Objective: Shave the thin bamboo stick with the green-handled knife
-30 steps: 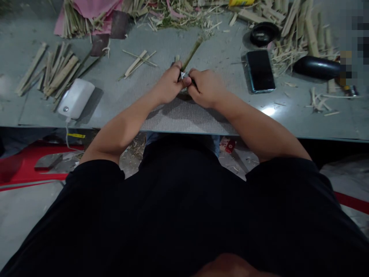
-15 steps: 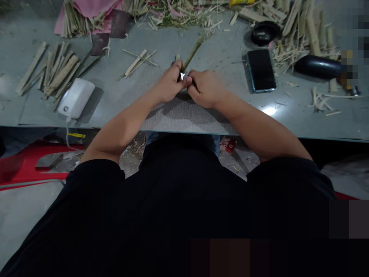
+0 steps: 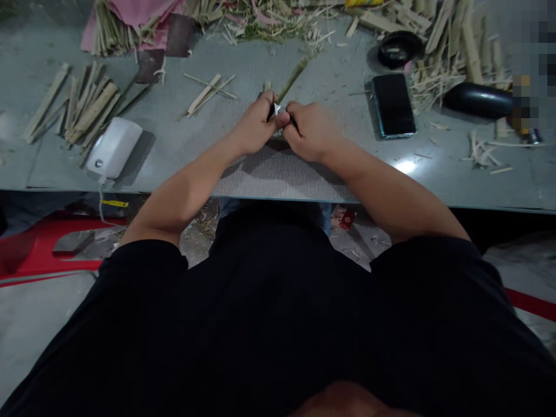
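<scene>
Close together over a grey mat [image 3: 278, 179] at the table's front, both my hands are closed. My left hand [image 3: 260, 123] grips a greenish-brown plant stalk [image 3: 295, 75], which slants away to the upper right. The lower part of the stalk is hidden by the fingers. My right hand [image 3: 315, 132] is wrapped round the dark handle of a small knife. Its bright blade [image 3: 278, 108] shows between the hands, against the stalk near my left thumb. Left of the hands lie a few thin split strips [image 3: 209, 95], crossed on one another.
A white charger box [image 3: 115, 147] with a cable and a pile of split sticks [image 3: 89, 104] lie left. To the right are a phone [image 3: 393, 106], a black round dish [image 3: 399, 49] and a dark oblong object [image 3: 480, 100]. Shavings [image 3: 269, 23] cover the back.
The blade has shifted and turned slightly between my hands. My hands and the stalk stay nearly in place.
</scene>
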Tool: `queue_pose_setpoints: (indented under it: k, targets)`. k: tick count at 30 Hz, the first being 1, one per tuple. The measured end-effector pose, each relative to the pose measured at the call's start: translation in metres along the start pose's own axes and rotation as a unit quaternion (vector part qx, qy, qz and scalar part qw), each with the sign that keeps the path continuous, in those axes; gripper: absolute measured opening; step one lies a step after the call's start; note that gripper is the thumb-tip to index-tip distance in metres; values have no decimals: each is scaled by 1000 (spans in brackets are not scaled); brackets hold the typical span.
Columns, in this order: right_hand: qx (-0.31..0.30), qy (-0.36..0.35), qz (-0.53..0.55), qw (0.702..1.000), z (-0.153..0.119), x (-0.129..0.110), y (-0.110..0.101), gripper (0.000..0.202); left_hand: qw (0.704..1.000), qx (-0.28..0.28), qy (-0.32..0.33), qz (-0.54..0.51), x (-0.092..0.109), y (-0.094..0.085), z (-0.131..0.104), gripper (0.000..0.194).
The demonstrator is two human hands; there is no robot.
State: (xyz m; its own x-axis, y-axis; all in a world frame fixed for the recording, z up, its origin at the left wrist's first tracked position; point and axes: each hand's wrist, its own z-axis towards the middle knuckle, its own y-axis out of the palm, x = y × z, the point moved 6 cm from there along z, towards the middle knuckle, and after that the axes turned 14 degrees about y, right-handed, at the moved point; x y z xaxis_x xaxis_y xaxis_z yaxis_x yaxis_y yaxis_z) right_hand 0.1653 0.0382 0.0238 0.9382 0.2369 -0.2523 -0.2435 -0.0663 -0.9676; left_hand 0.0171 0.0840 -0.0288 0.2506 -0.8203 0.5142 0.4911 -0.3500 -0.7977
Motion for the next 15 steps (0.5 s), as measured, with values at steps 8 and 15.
queue_pose_setpoints:
  k: [8,15]
  targets:
    - [-20,10,36,999,0,3,3,28,983,133,-124,-20,6,-14,-5,79]
    - [20,40,44,998,0,3,2,35,987,100,-127,-24,15,-16,-1,102]
